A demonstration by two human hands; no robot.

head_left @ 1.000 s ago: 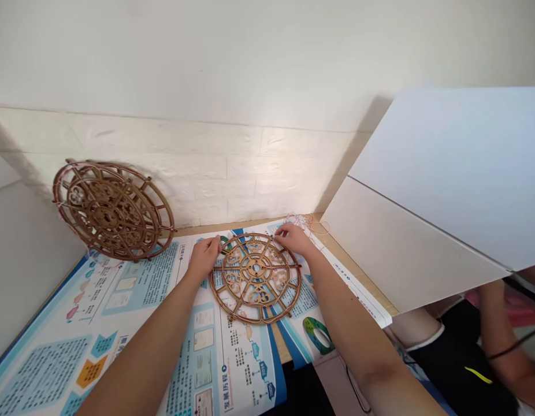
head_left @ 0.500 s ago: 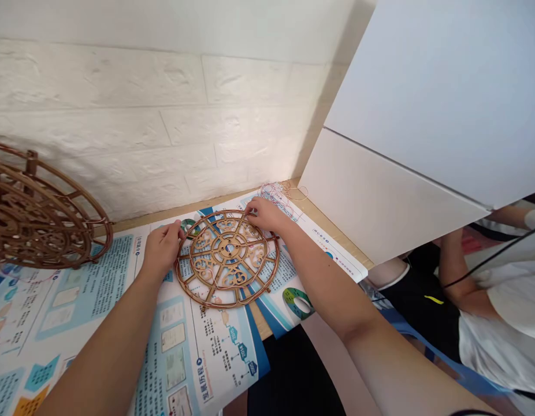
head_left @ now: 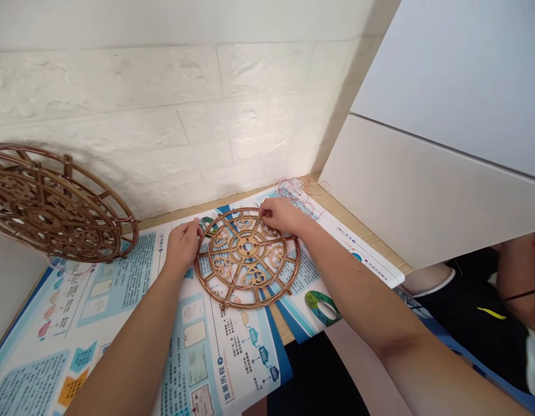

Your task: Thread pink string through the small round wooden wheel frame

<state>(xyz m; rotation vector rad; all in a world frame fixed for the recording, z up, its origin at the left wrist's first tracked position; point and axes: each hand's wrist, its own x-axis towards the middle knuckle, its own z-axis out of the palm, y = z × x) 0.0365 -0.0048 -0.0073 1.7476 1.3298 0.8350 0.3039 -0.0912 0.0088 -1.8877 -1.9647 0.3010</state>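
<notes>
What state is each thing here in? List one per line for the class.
Flat wooden lattice wheel: lying on the printed poster.
Second wooden lattice wheel: tilted against the wall.
Left hand: touching the flat wheel's left rim.
Right hand: resting on its upper rim.
Reddish thread: loose tangle.

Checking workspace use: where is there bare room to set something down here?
Room: printed poster between the left hand and leaning wooden wheel. Crowded: the flat wooden wheel under the right hand, beside the tangled thread.

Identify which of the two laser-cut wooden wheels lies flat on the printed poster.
The laser-cut wooden wheel under the left hand and right hand lies flat on the printed poster; the other wooden wheel leans tilted against the white brick wall.
</notes>
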